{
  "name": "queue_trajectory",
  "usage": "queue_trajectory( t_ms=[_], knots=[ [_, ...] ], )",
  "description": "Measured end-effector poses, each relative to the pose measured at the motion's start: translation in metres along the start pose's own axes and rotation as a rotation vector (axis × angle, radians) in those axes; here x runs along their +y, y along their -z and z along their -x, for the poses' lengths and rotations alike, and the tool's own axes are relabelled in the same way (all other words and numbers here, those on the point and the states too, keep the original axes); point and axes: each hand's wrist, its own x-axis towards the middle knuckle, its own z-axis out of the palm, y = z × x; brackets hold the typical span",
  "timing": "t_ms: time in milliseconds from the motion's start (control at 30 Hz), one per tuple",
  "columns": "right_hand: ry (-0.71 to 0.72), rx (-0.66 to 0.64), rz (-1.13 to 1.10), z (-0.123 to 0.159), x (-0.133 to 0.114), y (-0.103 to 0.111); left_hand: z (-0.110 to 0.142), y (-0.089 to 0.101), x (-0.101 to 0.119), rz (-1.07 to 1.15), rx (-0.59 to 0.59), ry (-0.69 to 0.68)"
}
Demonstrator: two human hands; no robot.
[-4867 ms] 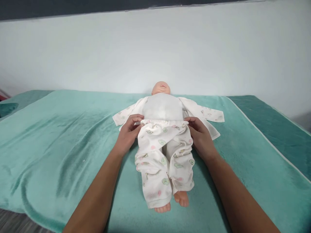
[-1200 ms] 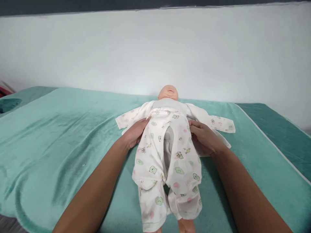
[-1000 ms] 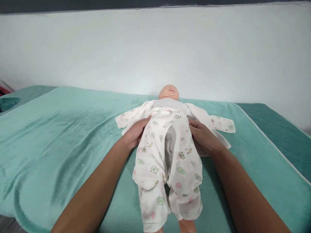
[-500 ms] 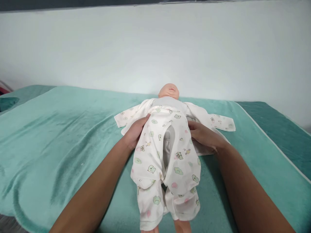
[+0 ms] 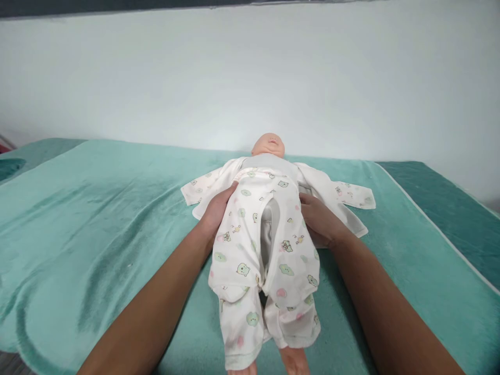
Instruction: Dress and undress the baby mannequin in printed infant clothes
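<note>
A baby doll lies on its back, head away from me and bare feet toward me. It wears white baby pants printed with green and pink figures, with an open crotch slit showing grey cloth. My left hand grips the left side of the pants near the waistband, thumb on top and fingers hidden beneath. On the other side, my right hand is closed at the hip of the pants, its fingertips tucked out of sight. A matching baby shirt lies spread under the doll, sleeves out to both sides.
A teal blanket with a few folds covers the surface. Its darker band with a white line runs along the right. Behind the doll's head rises a white wall.
My right hand has drawn slightly inward and more of its fingers are hidden at the pants' side. The left hand keeps its hold. The view has shifted slightly.
</note>
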Motion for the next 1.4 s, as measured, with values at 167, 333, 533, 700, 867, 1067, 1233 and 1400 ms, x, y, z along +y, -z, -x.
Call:
queue_trajectory(
  t_ms=[167, 333, 533, 700, 867, 1067, 1233, 1400],
  knots=[
    [-0.037, 0.013, -0.184, -0.003, 0.003, -0.005, 0.003, -0.003, 0.003, 0.014, 0.007, -0.007],
    [-0.011, 0.079, -0.163, -0.004, 0.002, -0.006, 0.003, -0.006, 0.006, 0.029, 0.017, -0.018],
    [-0.024, 0.065, -0.199, -0.006, 0.005, -0.004, 0.020, -0.016, 0.019, 0.041, -0.048, -0.017],
    [-0.054, 0.045, -0.248, -0.007, 0.005, 0.000, 0.014, -0.011, 0.018, 0.037, -0.001, -0.009],
    [-0.050, 0.080, -0.214, -0.007, 0.005, 0.004, -0.002, 0.005, 0.008, -0.034, 0.131, -0.096],
    [-0.049, 0.083, -0.139, -0.012, 0.008, 0.007, -0.004, 0.007, 0.008, -0.074, 0.013, -0.116],
    [-0.047, 0.109, -0.166, -0.016, 0.010, 0.009, -0.002, 0.009, 0.010, -0.026, -0.157, -0.066],
    [0.001, 0.158, -0.154, -0.014, 0.007, 0.005, -0.005, 0.014, 0.009, -0.087, -0.155, -0.112]
  ],
)
